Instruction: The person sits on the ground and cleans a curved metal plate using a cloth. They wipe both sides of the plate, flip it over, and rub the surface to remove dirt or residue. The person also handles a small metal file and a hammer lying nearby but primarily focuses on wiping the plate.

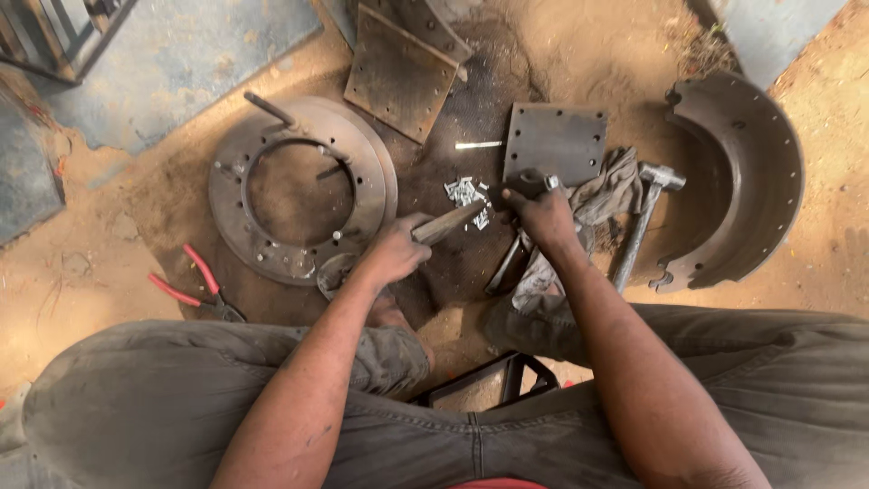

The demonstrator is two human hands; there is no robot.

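I sit low over sandy ground. My left hand (394, 252) grips a wooden handle (450, 223) that points toward a small pile of shiny metal rivets (465, 192). My right hand (541, 215) is closed around a dark metal piece (530, 182) held upright beside the rivets, just below a flat drilled lining plate (554, 142). A dirty grey rag (608, 190) lies under and right of my right hand.
A round steel ring plate with bolt holes (367, 181) lies left. Red-handled pliers (195, 288) rest at lower left. A hammer (644, 214) and a curved brake shoe (742, 181) lie right. Another drilled plate (398, 77) sits at the top.
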